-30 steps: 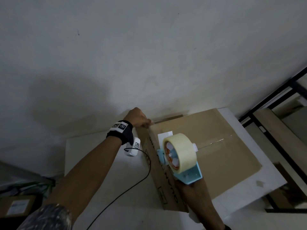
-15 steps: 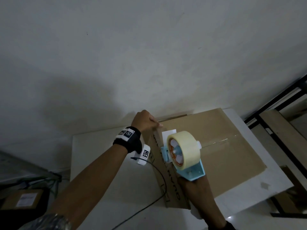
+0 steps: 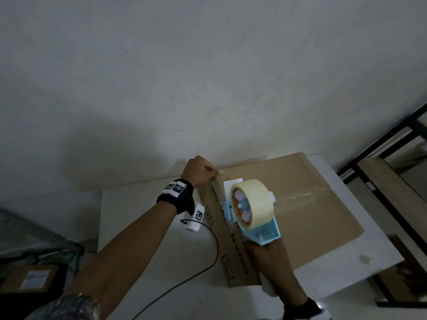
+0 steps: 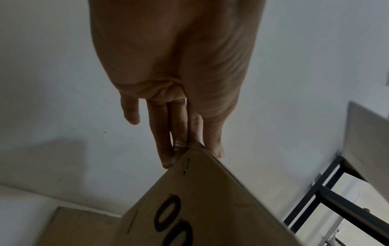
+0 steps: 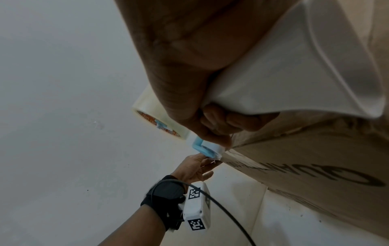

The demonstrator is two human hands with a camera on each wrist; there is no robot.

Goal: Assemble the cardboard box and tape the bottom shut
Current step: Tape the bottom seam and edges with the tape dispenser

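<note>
The cardboard box stands on a white table with its closed flaps up. A clear tape strip runs along the centre seam. My right hand grips the handle of a blue tape dispenser with a roll of clear tape, set at the box's left top edge. In the right wrist view the right hand wraps the white handle, and the roller touches the box edge. My left hand holds the box's far left corner. Its thumb lies on top and its fingers run down the side of the box.
The white table stands against a plain wall. A black cable trails from the left wrist camera over the table. A black-framed shelf stands to the right. A labelled carton sits low at the left.
The view has shifted a little. The dispenser stays at the box's left edge, slightly nearer my left hand. Both hands keep their holds.
</note>
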